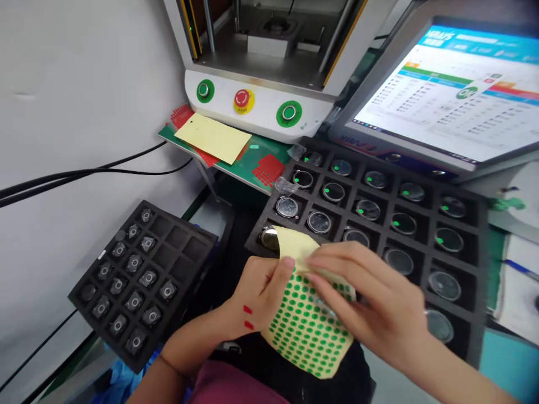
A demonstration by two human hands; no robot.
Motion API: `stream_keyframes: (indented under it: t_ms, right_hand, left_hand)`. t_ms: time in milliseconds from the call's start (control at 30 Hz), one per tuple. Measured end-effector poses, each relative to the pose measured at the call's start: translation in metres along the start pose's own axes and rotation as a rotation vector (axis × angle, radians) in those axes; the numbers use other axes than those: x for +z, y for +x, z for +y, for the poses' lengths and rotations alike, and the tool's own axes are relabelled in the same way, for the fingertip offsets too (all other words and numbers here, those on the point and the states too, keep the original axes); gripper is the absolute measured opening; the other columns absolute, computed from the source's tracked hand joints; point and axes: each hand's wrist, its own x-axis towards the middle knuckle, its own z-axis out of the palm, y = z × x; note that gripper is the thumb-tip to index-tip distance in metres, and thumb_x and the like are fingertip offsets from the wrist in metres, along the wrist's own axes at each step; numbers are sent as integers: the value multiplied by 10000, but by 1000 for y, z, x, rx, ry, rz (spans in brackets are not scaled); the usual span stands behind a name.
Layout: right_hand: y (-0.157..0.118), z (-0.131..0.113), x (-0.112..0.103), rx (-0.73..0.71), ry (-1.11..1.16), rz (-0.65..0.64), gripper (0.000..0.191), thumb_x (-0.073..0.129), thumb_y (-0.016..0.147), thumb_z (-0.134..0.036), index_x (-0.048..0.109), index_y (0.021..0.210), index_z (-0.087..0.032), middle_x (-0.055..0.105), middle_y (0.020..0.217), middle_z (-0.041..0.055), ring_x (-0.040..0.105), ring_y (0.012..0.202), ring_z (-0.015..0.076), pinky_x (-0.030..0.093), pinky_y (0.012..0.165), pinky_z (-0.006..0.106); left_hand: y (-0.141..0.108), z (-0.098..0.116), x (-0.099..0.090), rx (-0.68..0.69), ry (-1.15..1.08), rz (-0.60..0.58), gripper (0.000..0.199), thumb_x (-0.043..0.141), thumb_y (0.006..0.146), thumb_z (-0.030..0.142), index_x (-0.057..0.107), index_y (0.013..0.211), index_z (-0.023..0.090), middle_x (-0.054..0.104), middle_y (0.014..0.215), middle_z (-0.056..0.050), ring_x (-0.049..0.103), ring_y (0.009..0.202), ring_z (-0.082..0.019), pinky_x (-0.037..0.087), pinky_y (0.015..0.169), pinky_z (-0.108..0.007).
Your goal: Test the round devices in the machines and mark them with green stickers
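Standing at the back, a white-fronted machine point(265, 114) is presenting its row of push buttons, and a monitor point(446, 95) is glowing at its right. A larger black tray point(479, 252) is spreading below the monitor; a smaller black tray point(182, 264) is lying apart at the left, its compartments partly filled with small dark parts point(135, 302). A sticker sheet point(309, 339), yellow and printed with green dots, is hanging between the hands, overlapping the larger tray's near edge in view, its plain upper strip bending back. The right hand point(379, 294) is bringing thumb and fingers together at the bend; blur is hiding whether they are pinching paper or a dot. The left hand point(263, 286) is grasping the sheet's left edge, thumb on top, two red marks point(247, 317) showing on its back. Round clear-faced parts point(403, 223) are filling the larger tray, the two rows nearest the monitor bearing single green dots, the nearer visible ones showing none. For clean peeling, the left hand should probably be keeping the sheet taut beside the fold, while the right is lifting one dot by its rim, sparing the adhesive.
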Motion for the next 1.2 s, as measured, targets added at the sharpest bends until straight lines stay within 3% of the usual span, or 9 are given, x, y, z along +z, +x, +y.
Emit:
stream_keyframes:
  t_ms: [167,267,600,733,833,900,1000,1067,1200]
  right_hand:
    - [-19,-7,5,-38,13,-17,147,557,912,-90,604,997,-201,674,885,27,644,794,153,500,891,392]
    - [-25,-12,3,-55,-12,-18,125,573,911,-92,612,974,-193,690,870,17,644,762,145,459,910,408]
    - [-37,-24,-1,-101,-165,47,102,611,887,-97,619,917,-194,717,831,-12,651,700,129,450,887,384]
    - [-39,-28,-1,-68,-97,73,114,602,874,-61,612,912,-169,692,826,11,650,717,137,437,928,407]
    - [-35,-28,-4,-74,-1,71,137,568,871,-44,594,903,-175,665,800,12,649,724,138,486,907,383]
    - [-25,-16,-4,-36,32,85,132,550,880,-67,585,884,-194,662,798,18,649,744,141,528,794,316]
    - [0,24,6,277,110,85,116,543,893,-200,568,779,-198,648,752,29,624,672,141,502,637,264]
    - [19,56,19,474,221,-61,156,519,877,-298,555,778,-183,601,616,4,578,536,130,465,542,245]
    - [47,94,46,543,236,-268,157,506,834,-265,558,724,-166,552,528,-20,510,441,112,399,489,231]
  left_hand:
    - [-9,10,2,213,226,-69,406,286,968,321,388,599,185,432,559,13,425,521,-110,331,538,-257]
    - [-16,13,0,324,351,-149,296,289,914,246,437,665,183,504,604,-16,496,557,-143,386,585,-277]
    - [-24,13,7,346,498,-176,276,265,881,205,425,656,196,524,575,-22,490,509,-142,385,548,-272]
    - [-23,13,7,383,504,-200,294,259,886,212,447,661,188,542,588,-38,504,523,-148,386,547,-276]
    - [-20,12,4,366,534,-124,285,283,882,219,449,653,187,528,572,-34,474,517,-143,353,535,-284]
    - [-17,9,0,309,509,-39,294,294,892,224,410,623,195,475,545,-6,420,498,-124,313,523,-282]
    - [-15,1,-9,205,464,35,351,295,911,268,294,565,206,349,499,32,318,455,-96,230,487,-279]
    - [-15,-6,-15,152,442,17,382,293,919,300,248,551,209,290,482,41,281,443,-88,193,478,-281]
    - [-20,-16,-25,45,359,-75,421,267,943,336,266,543,205,276,480,44,275,445,-88,184,473,-275]
